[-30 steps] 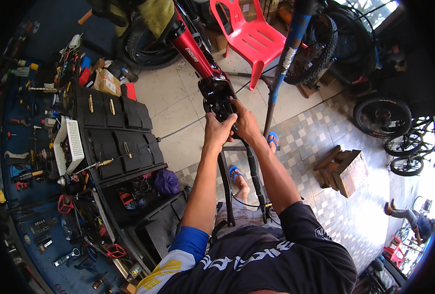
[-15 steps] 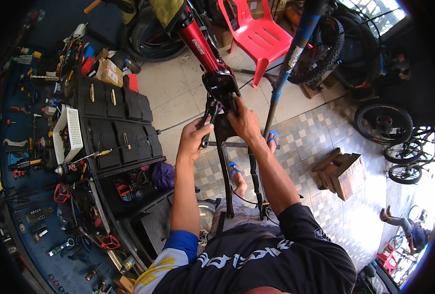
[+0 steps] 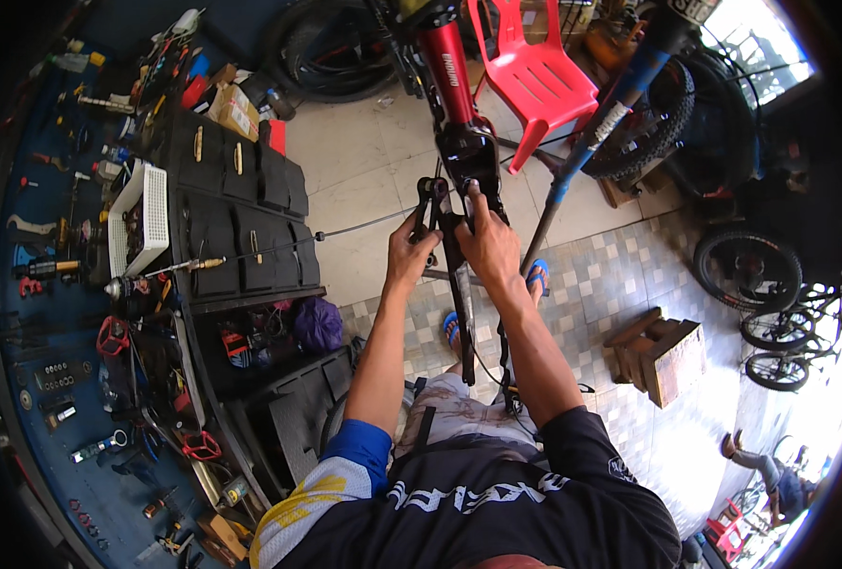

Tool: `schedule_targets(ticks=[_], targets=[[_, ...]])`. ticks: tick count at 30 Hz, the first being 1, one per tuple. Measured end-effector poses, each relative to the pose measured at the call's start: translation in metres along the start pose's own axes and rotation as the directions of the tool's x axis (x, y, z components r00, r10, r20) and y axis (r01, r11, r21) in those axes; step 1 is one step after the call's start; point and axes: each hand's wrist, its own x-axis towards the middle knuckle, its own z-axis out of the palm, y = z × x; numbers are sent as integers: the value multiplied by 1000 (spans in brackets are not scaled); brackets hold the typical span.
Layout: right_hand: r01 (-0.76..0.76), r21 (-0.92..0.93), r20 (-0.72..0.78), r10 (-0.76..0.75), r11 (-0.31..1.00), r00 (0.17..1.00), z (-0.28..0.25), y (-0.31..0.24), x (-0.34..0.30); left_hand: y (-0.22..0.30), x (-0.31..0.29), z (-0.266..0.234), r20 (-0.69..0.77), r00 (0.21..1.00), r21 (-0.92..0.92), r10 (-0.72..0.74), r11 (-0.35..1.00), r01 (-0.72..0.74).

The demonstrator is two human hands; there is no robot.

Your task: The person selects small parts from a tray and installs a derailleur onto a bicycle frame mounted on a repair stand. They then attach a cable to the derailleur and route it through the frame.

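A bicycle frame with a glossy red tube [image 3: 447, 81] and a dark lower part [image 3: 470, 152] stands in front of me. My left hand [image 3: 409, 254] pinches a dark, slotted linkage piece [image 3: 429, 192], held upright just left of the frame. My right hand [image 3: 489, 248] grips the dark frame parts beside it, its index finger stretched up against the frame's lower end. Between my hands a long dark stay [image 3: 462, 322] runs down toward my lap. What lies under my right fingers is hidden.
A blue stand pole [image 3: 592, 142] rises right of the frame, near a red plastic chair [image 3: 535, 81]. At left are black drawers [image 3: 240, 204], a white basket [image 3: 155, 209] and a tool-covered blue surface. A wooden stool [image 3: 663, 356] stands right; a person shows far right.
The view has swung, so the frame and both hands appear further right. The dark stay's lower end has moved up, away from my lap. Both hands keep their grip.
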Motion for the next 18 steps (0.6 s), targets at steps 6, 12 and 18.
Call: schedule_targets(ticks=[6, 12, 18], targets=[[20, -39, -3, -20, 999, 1000, 0, -11, 1, -11, 8, 5, -34, 932, 382, 360, 867, -321], [42, -60, -13, -43, 997, 999, 3, -8, 1, -13, -1, 18, -26, 956, 416, 293, 873, -256], [39, -54, -19, -40, 998, 999, 1, -8, 0, 0, -4, 15, -30, 992, 309, 126, 945, -111]])
